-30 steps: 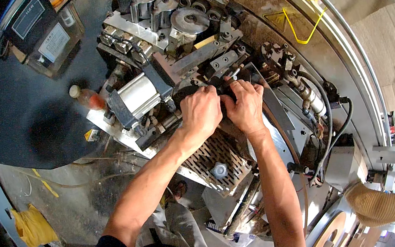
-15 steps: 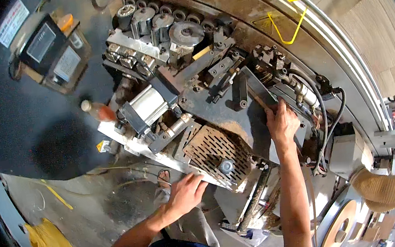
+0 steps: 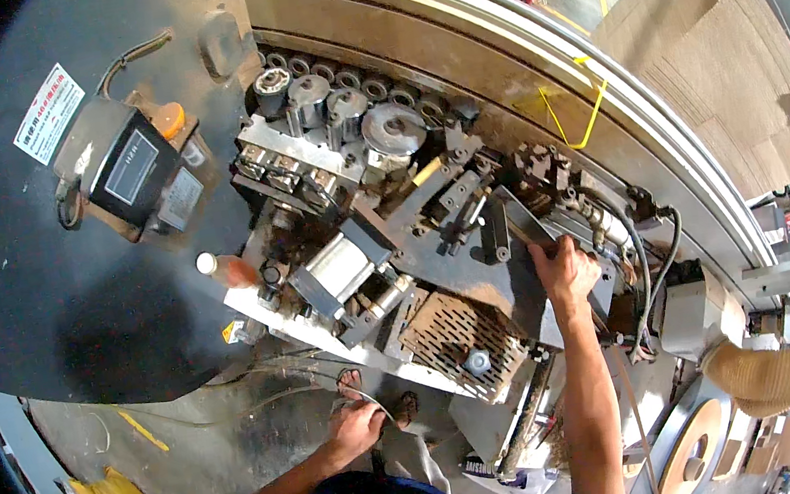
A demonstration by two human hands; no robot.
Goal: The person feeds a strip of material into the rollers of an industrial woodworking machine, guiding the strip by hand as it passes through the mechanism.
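Note:
At the machine's right side my right hand [image 3: 569, 275] is closed, thumb and fingers pinching a thin brown strip [image 3: 520, 229] beside a dark metal guide bar. The strip's end under the fingers is hidden. Lower left, my left hand [image 3: 356, 428] hangs apart from the machine, above the floor, its fingers curled together; whether anything is inside cannot be seen. Between the hands lies a slotted, dusty metal plate [image 3: 453, 335] with a grey knob [image 3: 477, 362]. A silver cylinder [image 3: 337, 267] is mounted on the machine left of the metal bed.
Rollers [image 3: 394, 131] and a black motor box [image 3: 136, 167] stand farther back. A bottle [image 3: 228, 268] rests at the machine's left edge. Black hoses [image 3: 642, 263] loop right of my right hand. A reel [image 3: 689, 453] and a ribbed duct [image 3: 772, 376] are at lower right.
My left hand has drawn back from the machine's front edge, and its fingers have curled in. My right hand stays at the strip. The view has shifted, so the machine appears lower.

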